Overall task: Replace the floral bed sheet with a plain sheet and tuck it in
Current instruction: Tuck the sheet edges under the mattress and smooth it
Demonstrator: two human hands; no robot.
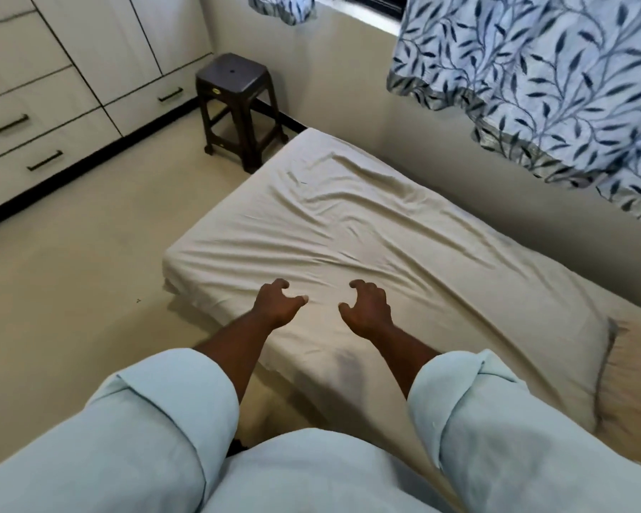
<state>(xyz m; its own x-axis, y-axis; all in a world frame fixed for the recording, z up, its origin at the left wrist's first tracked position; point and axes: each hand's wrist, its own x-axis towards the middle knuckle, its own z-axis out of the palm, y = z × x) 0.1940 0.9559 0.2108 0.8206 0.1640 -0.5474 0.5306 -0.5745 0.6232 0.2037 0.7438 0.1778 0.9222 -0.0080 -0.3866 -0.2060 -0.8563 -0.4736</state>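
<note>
A wrinkled cream plain sheet (348, 224) covers the mattress (186, 279). At the mattress's near edge, the left hand (276, 303) and right hand (369, 311) are side by side, fingers half-curled, holding nothing. A dark plastic stool (237, 105) stands beyond the mattress's far corner.

A home bedroom: a low mattress (186, 275) under a plain cream sheet (348, 224) lies along the wall (348, 87), cream cabinets (100, 42) with drawers fill the far side, a dark plastic stool (237, 101) stands in the corner, and a leaf-patterned curtain (552, 87) hangs by the window (367, 7).

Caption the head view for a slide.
Left hand and right hand poised, fingers loosely curled, over the wrinkled plain sheet.
</note>
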